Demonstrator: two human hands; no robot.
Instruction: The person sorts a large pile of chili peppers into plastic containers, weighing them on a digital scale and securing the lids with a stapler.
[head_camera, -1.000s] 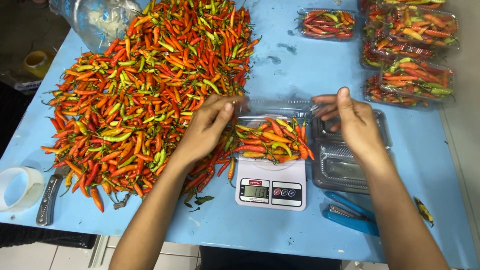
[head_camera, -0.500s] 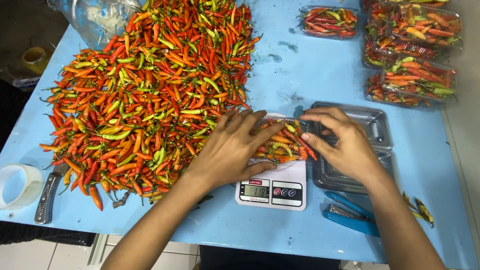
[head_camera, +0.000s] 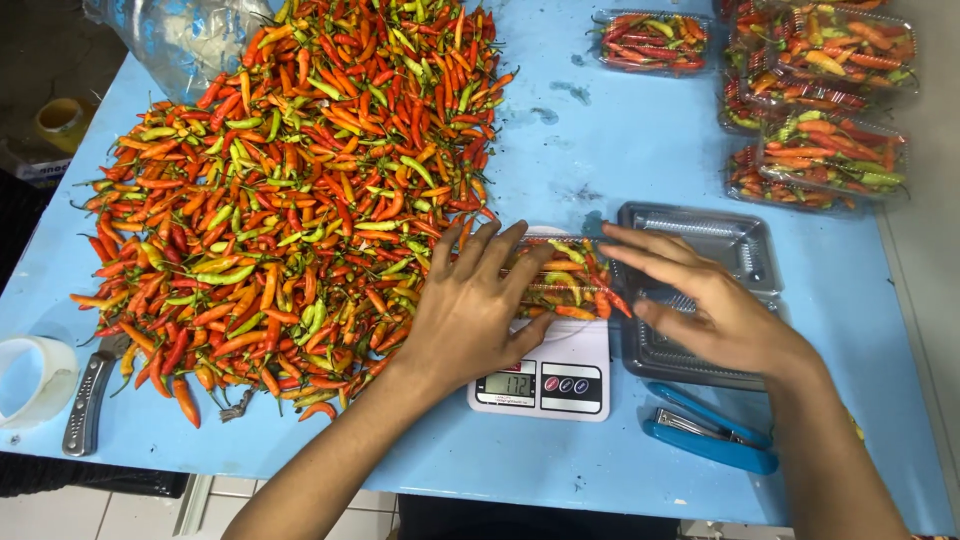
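A clear plastic tray of red, orange and green chillies (head_camera: 570, 280) rests on a white digital kitchen scale (head_camera: 545, 375). My left hand (head_camera: 470, 305) lies flat on the tray's left side, fingers spread over its lid. My right hand (head_camera: 700, 300) presses on the tray's right edge with straight fingers, its palm over a stack of empty clear trays (head_camera: 715, 250). A big heap of loose chillies (head_camera: 300, 180) covers the blue table (head_camera: 580, 150) just left of my left hand.
Several filled, closed chilli trays (head_camera: 820, 100) sit at the back right, one more (head_camera: 650, 40) further left. A blue stapler (head_camera: 710, 435) lies near the front edge. A tape roll (head_camera: 30, 380) and knife handle (head_camera: 85, 400) are at the front left, a plastic bag (head_camera: 180, 35) at the back left.
Both hands came together from either side of the scale onto the filled tray. The clear lid now lies down over the chillies under my fingers.
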